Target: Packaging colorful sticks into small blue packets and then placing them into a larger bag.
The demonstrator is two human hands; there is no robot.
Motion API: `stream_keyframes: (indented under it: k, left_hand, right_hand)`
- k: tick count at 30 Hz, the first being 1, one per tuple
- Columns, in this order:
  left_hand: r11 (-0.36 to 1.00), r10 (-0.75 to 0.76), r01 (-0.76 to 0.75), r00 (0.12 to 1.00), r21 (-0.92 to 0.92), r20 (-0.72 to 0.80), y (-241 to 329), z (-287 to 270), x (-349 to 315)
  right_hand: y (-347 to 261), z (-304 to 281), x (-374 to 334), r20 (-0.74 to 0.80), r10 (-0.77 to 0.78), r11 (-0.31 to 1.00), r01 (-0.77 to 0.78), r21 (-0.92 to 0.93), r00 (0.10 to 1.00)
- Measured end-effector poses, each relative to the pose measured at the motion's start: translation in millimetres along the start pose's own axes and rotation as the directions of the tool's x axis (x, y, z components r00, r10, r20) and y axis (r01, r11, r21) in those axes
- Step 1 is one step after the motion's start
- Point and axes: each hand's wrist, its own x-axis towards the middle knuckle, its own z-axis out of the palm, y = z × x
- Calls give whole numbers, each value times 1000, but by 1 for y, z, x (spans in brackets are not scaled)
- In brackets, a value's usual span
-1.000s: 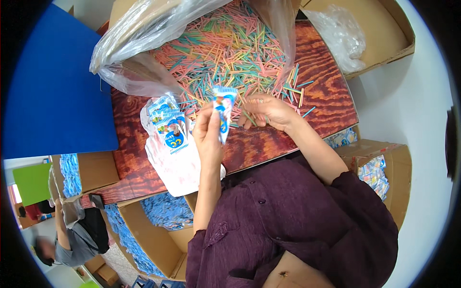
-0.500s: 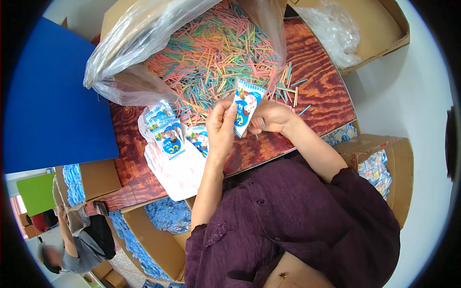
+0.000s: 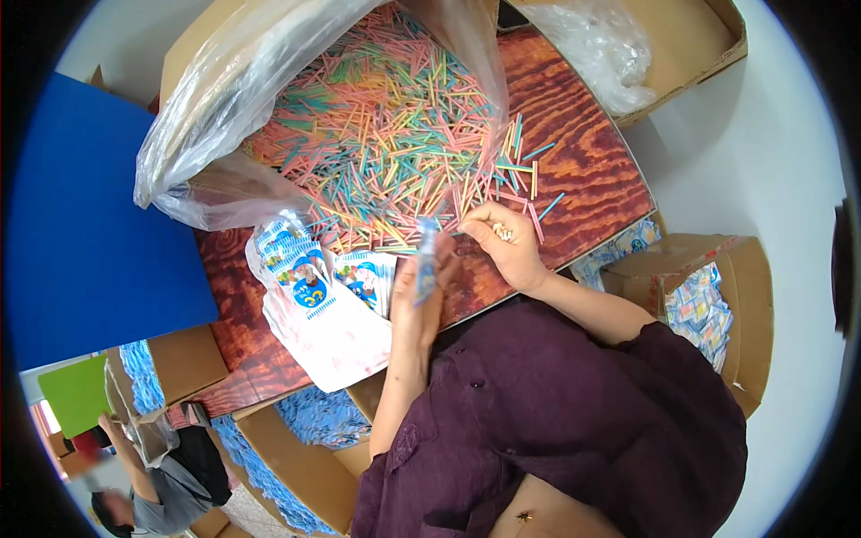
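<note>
In my left hand (image 3: 414,309), which is blurred by motion, stands a small white and blue packet (image 3: 426,260), turned nearly edge-on. My right hand (image 3: 513,255) is closed round a bunch of thin sticks (image 3: 503,232), whose pale ends show in its curled fingers. Just beyond both hands lies a large heap of thin coloured sticks (image 3: 386,134), pink, yellow, green and blue, inside an opened clear plastic bag (image 3: 215,99). Left of my left hand, several similar packets (image 3: 308,280) lie on a white, pink-stained cloth or sheet (image 3: 327,350).
The reddish wood-grain table (image 3: 583,117) bears loose sticks at the right. Cartons of packets (image 3: 700,314) stand at right and below left (image 3: 305,457). A blue panel (image 3: 108,224) rises at left. A box with clear plastic (image 3: 596,54) is far right. Another person (image 3: 170,484) is at lower left.
My hands have moved apart. The packet has swung edge-on in my left hand, and my right hand, formerly behind it, now shows a bunch of sticks. The view has shifted slightly.
</note>
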Motion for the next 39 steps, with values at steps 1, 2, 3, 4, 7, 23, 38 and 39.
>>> stream_keyframes:
  k: [1,2,3,4,7,23,38,39]
  left_hand:
    - [995,86,-84,996,58,-39,3,-2,7]
    - [995,100,-99,991,17,-84,10,-1,11]
    - [993,114,-118,985,-23,-130,15,-1,13]
    - [992,117,-121,984,-23,-132,17,-7,12]
    - [958,192,-193,981,213,27,20,-23,5]
    - [837,40,-55,998,544,40,19,20,-26]
    - [262,545,-357,822,897,167,41,-3,-36]
    - [211,548,-360,813,909,195,39,-1,-38]
  right_hand:
    - [0,3,-2,-4,-84,993,83,-78,996]
    - [0,7,-3,-19,-78,996,77,-50,997]
    - [4,7,-3,-17,-78,996,77,-49,997]
    - [13,7,-3,42,-16,999,18,-37,999]
    - [40,3,-2,132,25,997,-14,-81,991]
    - [53,4,-6,311,-240,837,358,-413,920]
    - [-13,6,27,155,354,912,-377,160,922]
    - [-22,4,35,260,282,860,-363,358,924]
